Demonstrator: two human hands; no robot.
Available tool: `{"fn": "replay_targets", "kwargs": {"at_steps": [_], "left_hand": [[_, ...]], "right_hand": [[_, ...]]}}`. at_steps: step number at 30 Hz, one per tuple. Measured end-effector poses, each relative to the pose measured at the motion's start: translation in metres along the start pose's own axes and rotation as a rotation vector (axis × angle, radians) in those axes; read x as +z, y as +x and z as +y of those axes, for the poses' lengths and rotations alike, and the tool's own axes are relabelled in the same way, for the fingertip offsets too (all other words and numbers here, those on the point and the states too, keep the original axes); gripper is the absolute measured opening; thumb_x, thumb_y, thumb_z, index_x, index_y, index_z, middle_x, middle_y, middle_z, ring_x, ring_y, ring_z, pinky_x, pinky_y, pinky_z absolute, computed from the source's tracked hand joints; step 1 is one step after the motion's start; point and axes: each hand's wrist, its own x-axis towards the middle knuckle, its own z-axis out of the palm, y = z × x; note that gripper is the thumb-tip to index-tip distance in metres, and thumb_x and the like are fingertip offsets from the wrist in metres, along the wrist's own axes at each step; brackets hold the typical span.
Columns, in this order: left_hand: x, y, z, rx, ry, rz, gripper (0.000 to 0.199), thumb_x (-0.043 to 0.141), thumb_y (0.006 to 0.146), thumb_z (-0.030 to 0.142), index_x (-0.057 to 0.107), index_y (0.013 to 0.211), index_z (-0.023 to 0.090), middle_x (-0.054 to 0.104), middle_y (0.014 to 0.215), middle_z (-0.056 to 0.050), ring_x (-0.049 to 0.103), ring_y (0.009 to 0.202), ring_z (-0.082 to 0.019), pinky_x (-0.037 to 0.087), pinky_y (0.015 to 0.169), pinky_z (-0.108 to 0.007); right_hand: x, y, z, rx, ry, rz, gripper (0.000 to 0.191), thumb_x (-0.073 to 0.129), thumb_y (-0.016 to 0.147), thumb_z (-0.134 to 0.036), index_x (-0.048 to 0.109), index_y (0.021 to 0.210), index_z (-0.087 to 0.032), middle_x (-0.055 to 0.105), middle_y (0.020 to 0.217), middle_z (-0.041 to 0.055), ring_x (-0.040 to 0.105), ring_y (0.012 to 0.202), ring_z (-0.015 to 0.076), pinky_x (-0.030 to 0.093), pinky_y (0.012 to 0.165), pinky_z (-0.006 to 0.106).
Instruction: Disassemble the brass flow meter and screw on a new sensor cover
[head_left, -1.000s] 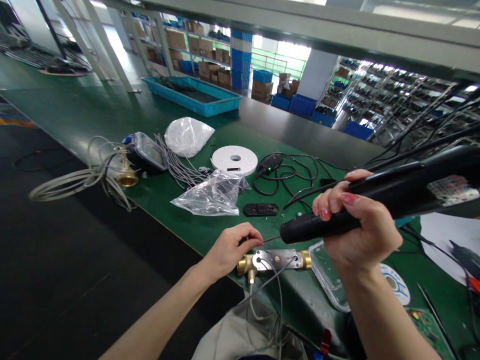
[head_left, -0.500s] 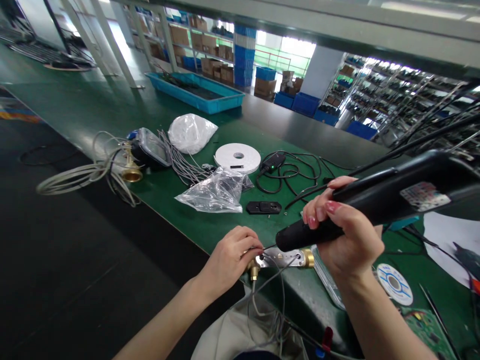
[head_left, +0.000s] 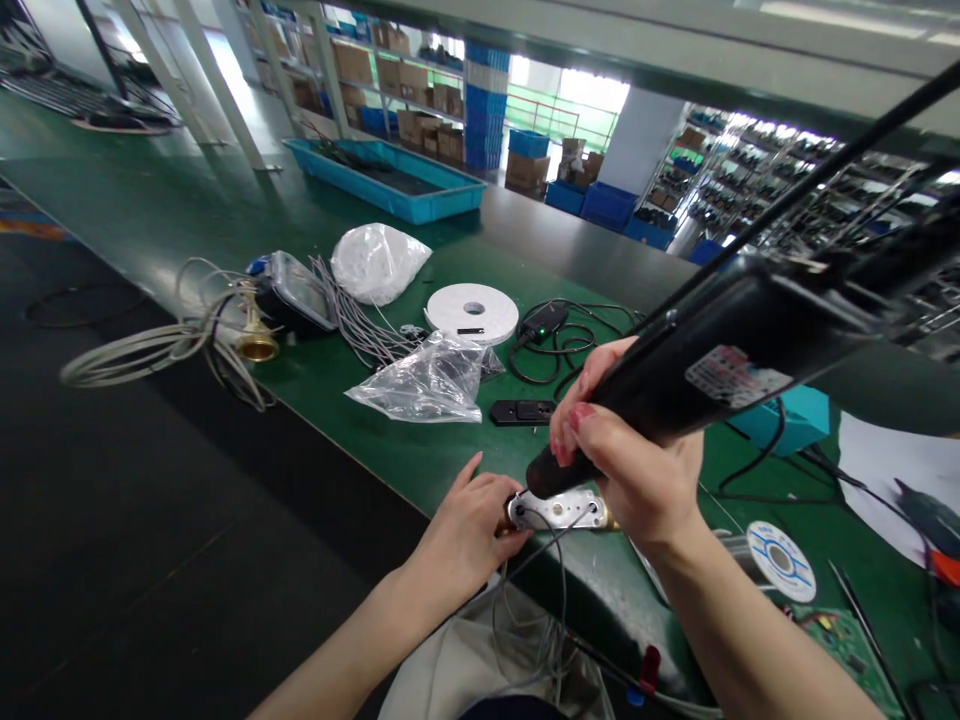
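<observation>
My right hand (head_left: 637,450) is wrapped round a black power screwdriver (head_left: 675,350), tilted down to the left. Its tip meets the left end of a silver metal plate (head_left: 557,509) on a brass fitting at the table's front edge. My left hand (head_left: 480,515) grips the left end of that fitting, thumb below and fingers above, one finger raised. Grey cables run from holes in the plate down toward my lap. Behind the plate lies a black oblong cover (head_left: 517,412), partly hidden by my right hand.
On the green table (head_left: 360,440) lie a clear plastic bag (head_left: 424,378), a white disc roll (head_left: 472,312), a black cabled adapter (head_left: 544,322) and a meter with coiled cables (head_left: 296,290). A blue tray (head_left: 446,205) stands behind; a solder spool (head_left: 781,560) lies right.
The screwdriver has swung left and more upright, its tip now at the plate's left end. My left hand has shifted from near the bit to a grip on the fitting.
</observation>
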Motion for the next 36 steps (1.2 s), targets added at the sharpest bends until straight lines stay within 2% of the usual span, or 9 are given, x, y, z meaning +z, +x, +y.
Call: {"fn": "replay_targets", "kwargs": {"at_steps": [9, 13, 17, 19, 21, 23, 27, 32, 36], "left_hand": [[0.002, -0.001, -0.002, -0.011, 0.000, 0.039, 0.029, 0.077, 0.071, 0.008, 0.055, 0.086, 0.017, 0.057, 0.076, 0.005, 0.057, 0.075, -0.016, 0.022, 0.113, -0.045], [-0.011, -0.002, -0.002, -0.013, -0.001, -0.022, 0.027, 0.078, 0.073, 0.014, 0.057, 0.090, 0.018, 0.059, 0.079, 0.004, 0.059, 0.080, -0.017, 0.016, 0.116, -0.046], [-0.038, 0.006, -0.003, -0.131, -0.199, -0.157, 0.044, 0.077, 0.076, 0.031, 0.055, 0.114, 0.026, 0.058, 0.112, 0.001, 0.055, 0.104, -0.021, 0.042, 0.099, -0.036], [-0.045, 0.020, -0.008, -0.147, -0.182, -0.066, 0.026, 0.062, 0.089, 0.032, 0.056, 0.114, 0.026, 0.058, 0.112, 0.001, 0.056, 0.101, -0.019, 0.046, 0.090, -0.030], [-0.042, 0.040, -0.014, -0.078, -0.022, 0.031, 0.016, 0.051, 0.095, 0.024, 0.058, 0.109, 0.020, 0.060, 0.104, -0.002, 0.058, 0.094, -0.017, 0.047, 0.086, -0.027], [-0.031, 0.062, -0.019, 0.014, 0.158, -0.051, 0.017, 0.050, 0.094, 0.012, 0.058, 0.107, 0.016, 0.060, 0.104, -0.005, 0.057, 0.098, -0.017, 0.044, 0.090, -0.027], [-0.011, 0.093, -0.017, 0.015, 0.312, -0.129, 0.009, 0.054, 0.090, 0.010, 0.060, 0.096, 0.009, 0.059, 0.092, -0.010, 0.059, 0.086, -0.024, 0.047, 0.079, -0.033], [-0.003, 0.109, -0.008, 0.009, 0.457, -0.177, 0.005, 0.055, 0.087, 0.006, 0.059, 0.087, 0.006, 0.058, 0.085, -0.012, 0.059, 0.080, -0.027, 0.047, 0.072, -0.035], [0.001, 0.114, -0.008, 0.042, 0.485, -0.202, 0.017, 0.044, 0.089, 0.001, 0.059, 0.084, 0.007, 0.057, 0.083, -0.011, 0.059, 0.078, -0.025, 0.047, 0.071, -0.035]], "right_hand": [[0.000, 0.005, 0.007, 0.031, -0.063, -0.082, 0.028, 0.061, 0.066, -0.018, 0.059, 0.094, -0.019, 0.054, 0.060, -0.0045, 0.049, 0.050, 0.0105, 0.041, 0.047, 0.027], [-0.005, 0.007, 0.010, 0.050, -0.020, -0.066, 0.038, 0.061, 0.069, -0.021, 0.056, 0.106, -0.020, 0.053, 0.055, -0.0072, 0.048, 0.043, 0.0102, 0.041, 0.044, 0.027], [-0.022, 0.010, 0.003, -0.011, 0.076, 0.042, 0.029, 0.061, 0.070, -0.022, 0.058, 0.099, -0.021, 0.050, 0.053, -0.0084, 0.047, 0.042, 0.0092, 0.040, 0.043, 0.026], [-0.032, 0.012, -0.004, -0.068, 0.072, 0.097, 0.025, 0.060, 0.069, -0.021, 0.059, 0.094, -0.021, 0.050, 0.052, -0.0081, 0.047, 0.041, 0.0092, 0.040, 0.043, 0.026], [-0.040, 0.014, -0.011, -0.121, 0.037, 0.144, 0.023, 0.059, 0.068, -0.020, 0.059, 0.091, -0.021, 0.050, 0.051, -0.0077, 0.046, 0.040, 0.0094, 0.039, 0.042, 0.026], [-0.046, 0.015, -0.017, -0.149, 0.008, 0.184, 0.021, 0.058, 0.067, -0.019, 0.059, 0.088, -0.021, 0.049, 0.051, -0.0075, 0.046, 0.040, 0.0092, 0.038, 0.041, 0.026], [-0.053, 0.012, -0.021, -0.165, 0.030, 0.209, 0.019, 0.057, 0.067, -0.016, 0.058, 0.086, -0.020, 0.049, 0.051, -0.0076, 0.046, 0.040, 0.0083, 0.039, 0.043, 0.026], [-0.061, 0.009, -0.022, -0.171, 0.025, 0.219, 0.020, 0.056, 0.067, -0.015, 0.058, 0.086, -0.019, 0.051, 0.052, -0.0075, 0.047, 0.040, 0.0086, 0.040, 0.045, 0.027], [-0.066, 0.008, -0.021, -0.167, 0.025, 0.223, 0.020, 0.056, 0.067, -0.015, 0.058, 0.087, -0.019, 0.051, 0.052, -0.0075, 0.047, 0.040, 0.0090, 0.039, 0.045, 0.027]]}}
